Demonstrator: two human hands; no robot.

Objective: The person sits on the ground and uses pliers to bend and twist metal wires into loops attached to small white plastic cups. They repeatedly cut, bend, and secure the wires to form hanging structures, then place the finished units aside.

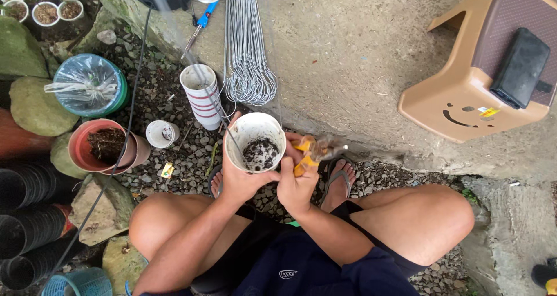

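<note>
Wire fitting at white plastic cup [255,142], held above gravel between the knees.
Left hand [241,177] closed around cup; right hand [297,186] closed on yellow-handled pliers [307,154] at rim. Risk: plier slip may crack rim, spilling soil.

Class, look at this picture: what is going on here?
A seated person holds a white cup with some dark soil in the left hand. The right hand grips yellow-handled pliers at the cup's rim. A thin wire runs into the cup. More wires lie on the concrete beside a tan stool.
</note>
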